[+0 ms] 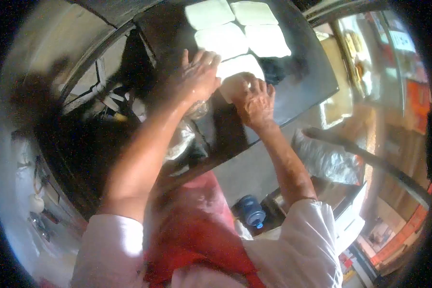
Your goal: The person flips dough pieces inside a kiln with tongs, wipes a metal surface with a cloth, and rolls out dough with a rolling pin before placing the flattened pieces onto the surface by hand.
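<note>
Several flat, pale, squarish sheets that look like dough lie on a dark flat surface [293,91]. The nearest dough sheet [230,86] is between my hands; its near part is in shadow. My left hand [200,77] is at its left edge, fingers stretched out and spread. At its right edge, my right hand [255,102] has its fingers bent and closed on the sheet; the thumb is partly hidden. Beyond them are an upper-left sheet [209,13], an upper-right sheet [254,13], a middle-left sheet [221,41] and a middle-right sheet [268,40].
Under my left forearm sits a shiny plastic-wrapped bundle [180,144]. A clear plastic bag [326,156] lies right of my right forearm, near a dark bar [389,168]. A blue water jug [250,211] stands low down. Dark framework [101,81] is at the left.
</note>
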### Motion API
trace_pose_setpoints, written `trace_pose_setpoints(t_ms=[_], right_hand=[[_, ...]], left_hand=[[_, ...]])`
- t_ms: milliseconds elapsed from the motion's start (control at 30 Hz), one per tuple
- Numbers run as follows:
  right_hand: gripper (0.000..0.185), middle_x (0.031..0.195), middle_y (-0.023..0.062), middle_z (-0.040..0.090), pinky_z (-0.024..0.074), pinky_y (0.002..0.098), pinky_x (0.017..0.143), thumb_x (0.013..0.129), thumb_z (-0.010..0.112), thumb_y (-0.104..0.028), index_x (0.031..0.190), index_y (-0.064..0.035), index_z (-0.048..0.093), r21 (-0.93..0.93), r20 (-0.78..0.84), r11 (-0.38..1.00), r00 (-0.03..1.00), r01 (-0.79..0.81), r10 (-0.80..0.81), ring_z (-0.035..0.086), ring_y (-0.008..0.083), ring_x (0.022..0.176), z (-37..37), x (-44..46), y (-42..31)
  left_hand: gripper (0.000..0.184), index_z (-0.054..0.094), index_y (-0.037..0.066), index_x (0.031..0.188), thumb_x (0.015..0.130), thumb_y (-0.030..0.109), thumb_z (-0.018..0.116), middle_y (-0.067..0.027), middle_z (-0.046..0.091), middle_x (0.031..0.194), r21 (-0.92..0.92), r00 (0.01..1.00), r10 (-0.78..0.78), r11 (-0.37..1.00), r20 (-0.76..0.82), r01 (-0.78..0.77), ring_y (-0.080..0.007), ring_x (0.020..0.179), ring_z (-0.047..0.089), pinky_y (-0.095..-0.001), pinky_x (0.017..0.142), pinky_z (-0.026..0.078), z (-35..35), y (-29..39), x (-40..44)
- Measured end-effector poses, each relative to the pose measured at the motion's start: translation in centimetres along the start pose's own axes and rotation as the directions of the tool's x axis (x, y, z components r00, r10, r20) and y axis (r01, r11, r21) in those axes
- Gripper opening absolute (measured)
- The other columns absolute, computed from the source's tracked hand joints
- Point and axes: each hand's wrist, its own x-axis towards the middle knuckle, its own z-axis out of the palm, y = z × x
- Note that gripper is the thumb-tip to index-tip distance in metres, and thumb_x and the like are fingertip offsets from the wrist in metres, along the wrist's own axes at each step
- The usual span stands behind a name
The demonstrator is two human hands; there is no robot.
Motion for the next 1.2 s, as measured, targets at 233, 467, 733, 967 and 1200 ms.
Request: trace_pose_setpoints(t_ms=[233, 467, 733, 967, 1200], right_hand=[[0.068, 0.158, 0.0205, 0.041, 0.0311, 0.0627, 0.114, 0.096, 0.064, -0.046, 0.151, -0.0095, 0.048, 0.068, -0.143, 0.997, 0.989, 0.039, -0.029, 0.041, 0.0367, 0.143, 2.8, -0.2, 0.0], [0.054, 0.132, 0.0269, 0.063, 0.0477, 0.0529, 0.104, 0.097, 0.071, -0.030, 0.142, -0.0028, 0.057, 0.193, -0.331, 0.950, 0.928, 0.246, -0.173, 0.057, 0.0438, 0.127, -2.0, -4.5, -8.1], [0.048, 0.123, 0.0253, 0.066, 0.0523, 0.0508, 0.095, 0.091, 0.076, -0.019, 0.132, -0.0011, 0.061, 0.356, -0.290, 0.873, 0.928, 0.333, -0.235, 0.064, 0.0453, 0.111, 4.3, -22.1, -29.1], [0.044, 0.130, 0.0219, 0.066, 0.0498, 0.0513, 0.099, 0.098, 0.067, -0.033, 0.131, -0.0042, 0.064, 0.428, 0.049, 0.820, 0.896, 0.380, -0.441, 0.063, 0.0411, 0.117, 3.7, -31.3, -43.6], [0.039, 0.125, 0.0194, 0.066, 0.0569, 0.0491, 0.084, 0.091, 0.074, -0.017, 0.128, -0.0066, 0.064, 0.416, -0.044, 0.856, 0.946, 0.308, -0.320, 0.067, 0.0440, 0.106, 3.2, -33.2, -45.4]], left_hand=[[0.078, 0.031, 0.021, 0.162, 0.094, 0.022, 0.069, -0.0200, 0.038, 0.158, -0.420, 0.988, -0.077, 0.907, -0.133, 0.015, -0.0405, 0.142, 0.043, -0.0507, 0.117, 0.038, -3.2, -1.0, -3.5], [0.045, 0.058, 0.005, 0.139, 0.095, 0.010, 0.068, -0.0193, 0.058, 0.138, -0.542, 0.890, -0.380, 0.818, -0.254, 0.194, -0.0381, 0.129, 0.056, -0.0430, 0.113, 0.043, -8.2, -9.5, -33.7], [0.026, 0.069, -0.001, 0.123, 0.102, 0.014, 0.062, -0.0124, 0.074, 0.114, -0.599, 0.245, -0.755, 0.639, -0.608, 0.483, -0.0247, 0.104, 0.070, -0.0368, 0.095, 0.054, -6.4, -36.8, -78.9], [0.044, 0.062, 0.000, 0.133, 0.099, 0.027, 0.067, -0.0133, 0.070, 0.118, -0.898, -0.111, -0.992, 0.001, -0.055, 0.441, -0.0243, 0.108, 0.065, -0.0400, 0.095, 0.052, -12.4, -49.1, -86.6], [0.044, 0.064, -0.002, 0.124, 0.093, 0.029, 0.071, -0.0155, 0.070, 0.114, -0.837, 0.081, -0.995, 0.000, 0.053, 0.547, -0.0247, 0.105, 0.064, -0.0413, 0.091, 0.050, -10.5, -60.3, -85.9]])
